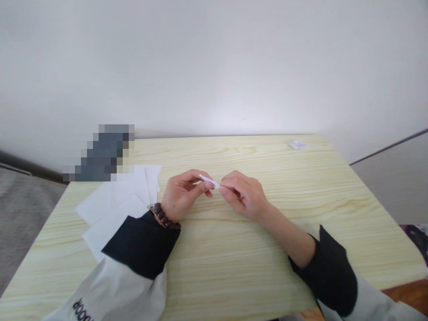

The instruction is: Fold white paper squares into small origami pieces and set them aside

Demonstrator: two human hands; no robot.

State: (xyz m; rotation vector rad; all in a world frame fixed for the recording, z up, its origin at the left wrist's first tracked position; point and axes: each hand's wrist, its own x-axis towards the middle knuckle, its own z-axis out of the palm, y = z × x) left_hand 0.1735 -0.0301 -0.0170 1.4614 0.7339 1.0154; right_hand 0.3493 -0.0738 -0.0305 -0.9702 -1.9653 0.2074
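Observation:
A small folded piece of white paper point(210, 181) is held above the middle of the table, pinched from both sides. My left hand point(187, 189) grips its left part between thumb and fingers; a dark beaded bracelet point(163, 216) circles that wrist. At the paper's right end, the thumb and forefinger of my right hand point(245, 194) are closed on the tip. Part of the folded paper is hidden behind the fingers, so its full shape cannot be made out.
Several loose white paper sheets point(117, 200) overlap on the left of the wood-grain table point(227, 276), partly under my left sleeve. A blurred-out dark object point(103, 154) lies at the back left. Near the back right corner sits a small folded paper piece point(297, 144). A white wall point(214, 67) stands behind.

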